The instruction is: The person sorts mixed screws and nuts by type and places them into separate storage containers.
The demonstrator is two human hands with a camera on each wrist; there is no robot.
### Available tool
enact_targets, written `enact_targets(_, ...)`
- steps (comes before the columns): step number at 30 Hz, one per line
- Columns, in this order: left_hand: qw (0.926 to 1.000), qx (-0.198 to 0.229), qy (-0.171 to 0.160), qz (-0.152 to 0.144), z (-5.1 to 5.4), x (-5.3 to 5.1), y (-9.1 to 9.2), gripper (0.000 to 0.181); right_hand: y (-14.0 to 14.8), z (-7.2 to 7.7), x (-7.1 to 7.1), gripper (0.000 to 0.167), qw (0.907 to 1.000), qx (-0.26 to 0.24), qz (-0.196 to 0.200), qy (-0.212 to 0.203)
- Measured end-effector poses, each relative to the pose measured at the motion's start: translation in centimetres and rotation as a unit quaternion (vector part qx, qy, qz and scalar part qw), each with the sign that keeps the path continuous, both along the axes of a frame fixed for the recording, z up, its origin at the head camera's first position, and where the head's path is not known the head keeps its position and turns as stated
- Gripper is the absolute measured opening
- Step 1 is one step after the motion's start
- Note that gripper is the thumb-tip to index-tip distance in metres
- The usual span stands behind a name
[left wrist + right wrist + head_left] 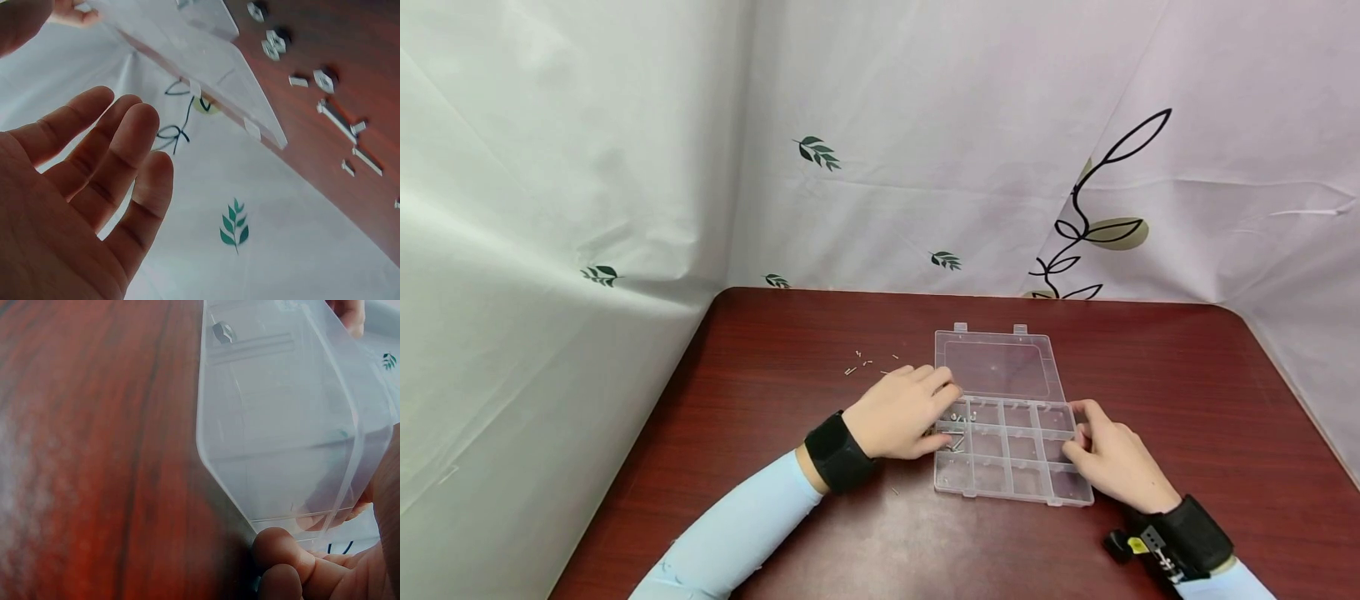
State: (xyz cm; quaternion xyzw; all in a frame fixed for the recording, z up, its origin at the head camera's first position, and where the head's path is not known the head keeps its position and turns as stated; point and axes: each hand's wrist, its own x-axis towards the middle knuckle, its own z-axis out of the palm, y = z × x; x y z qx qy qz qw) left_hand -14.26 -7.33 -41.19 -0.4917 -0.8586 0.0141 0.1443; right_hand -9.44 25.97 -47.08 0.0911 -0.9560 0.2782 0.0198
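Observation:
A clear plastic compartment box [1011, 497] lies on the table with its lid [1000, 367] folded back flat. My left hand [898, 412] is over the box's left column, fingers loosely bent; the left wrist view shows nothing between the visible fingers [134, 140]. Beneath it, small screws [957, 442] lie in the middle-left compartment, and nuts [962, 417] lie in the back row. At the box's right side, my right hand [1120, 462] grips the wall between thumb and fingers. A nut [223, 332] shows through the clear wall in the right wrist view.
Loose screws and nuts [275, 44] are scattered on the dark red wooden table [820, 333], left of the lid. One small piece [895, 491] lies nearer the front. A white patterned cloth [880, 167] hangs behind and beside the table.

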Motion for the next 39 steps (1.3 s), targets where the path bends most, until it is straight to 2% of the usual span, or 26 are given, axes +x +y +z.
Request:
enact_targets(6, 0.9998, 0.016, -0.005, 0.012, 0.3, -1.2, -1.1, 0.050, 0.0, 0.0, 0.0, 0.039, 1.0000, -0.002, -0.001, 0.002)
enact_targets(11, 0.9992, 0.018, -0.012, 0.033, -0.2, -2.3, -2.0, 0.047, 0.0, 0.0, 0.0, 0.040, 1.0000, -0.002, 0.000, 0.001)
enact_targets(15, 0.9977, 0.021, -0.033, 0.055, -0.6, -3.1, -2.7, 0.043, 0.0, -0.1, 0.0, 0.040, 1.0000, -0.003, 0.001, -0.001)
enact_targets(23, 0.9963, 0.028, -0.039, 0.070, -1.9, -4.4, -3.6, 0.031, 0.0, 0.0, 0.0, 0.040, 1.0000, -0.002, -0.002, -0.003)
enact_targets(29, 0.9951, 0.016, -0.048, 0.085, -3.3, -5.3, -4.1, 0.018, -0.1, 0.0, 0.0, 0.040, 1.0000, -0.004, -0.003, -0.005)
enact_targets(34, 0.9948, 0.018, -0.062, 0.079, -4.1, -5.8, -4.3, 0.014, -0.1, 0.1, 0.1, 0.039, 1.0000, -0.005, -0.001, -0.002)
enact_targets(39, 0.9956, 0.019, -0.066, 0.064, -3.9, -6.0, -4.1, 0.014, -0.1, 0.1, 0.1, 0.038, 1.0000, -0.005, -0.001, -0.002)
